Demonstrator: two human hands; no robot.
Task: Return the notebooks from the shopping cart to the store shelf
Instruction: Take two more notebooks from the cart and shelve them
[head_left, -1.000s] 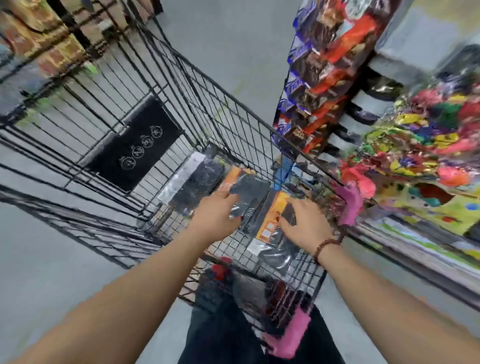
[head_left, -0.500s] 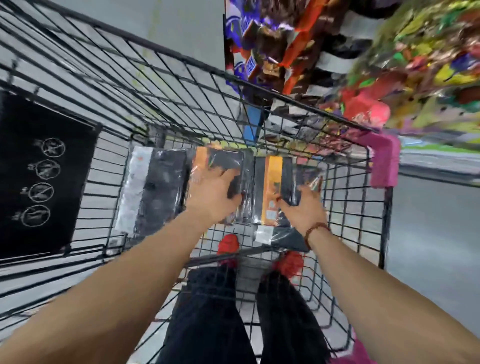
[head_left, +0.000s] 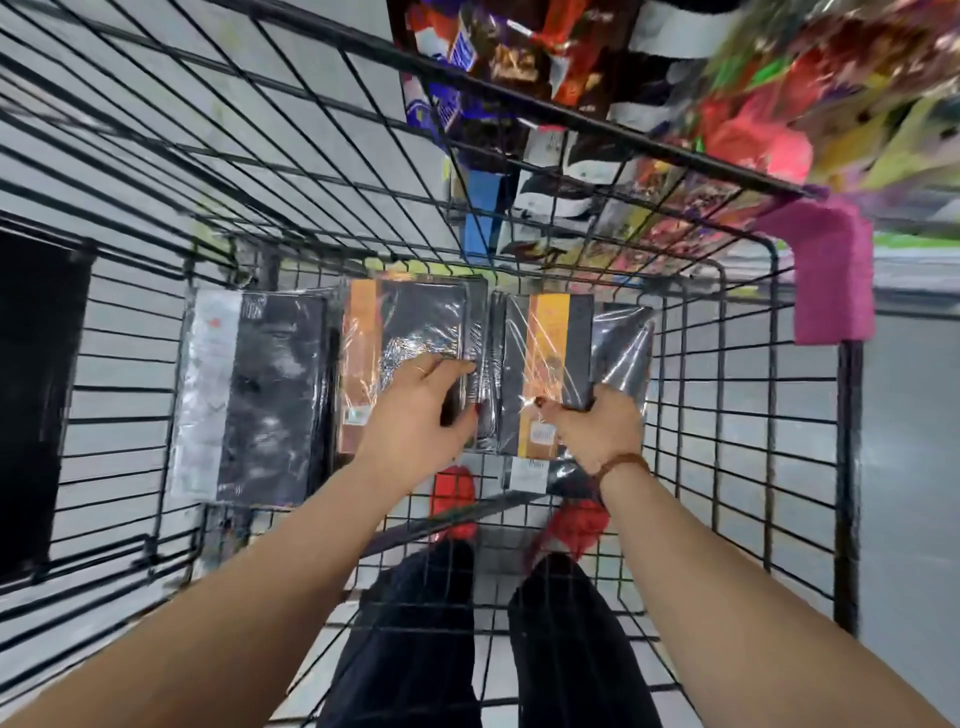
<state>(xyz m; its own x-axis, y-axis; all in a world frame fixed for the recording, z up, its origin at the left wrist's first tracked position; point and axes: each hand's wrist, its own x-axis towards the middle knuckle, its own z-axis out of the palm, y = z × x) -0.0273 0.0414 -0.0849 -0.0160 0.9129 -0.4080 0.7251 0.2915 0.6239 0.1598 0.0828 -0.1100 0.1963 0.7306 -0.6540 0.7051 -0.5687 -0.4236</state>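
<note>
Notebooks lay side by side on the wire floor of the black shopping cart (head_left: 701, 395), all in shiny clear wrap. At the left sat a black notebook with a white strip (head_left: 254, 395), untouched. Just right of it, the left hand (head_left: 415, 421) rested on a black notebook with an orange strip (head_left: 410, 332), fingers bent around its right edge, thumb underneath near the wrapper. The right hand (head_left: 597, 426), a beaded bracelet (head_left: 621, 462) at its wrist, was closed on the near edge of another orange-striped notebook (head_left: 556, 343), beside the cart's right wall. Beyond the far right rim stood the store shelf (head_left: 701, 88), blurred and crowded with colourful packets. A pink corner guard (head_left: 831, 275) capped the cart's right corner.
</note>
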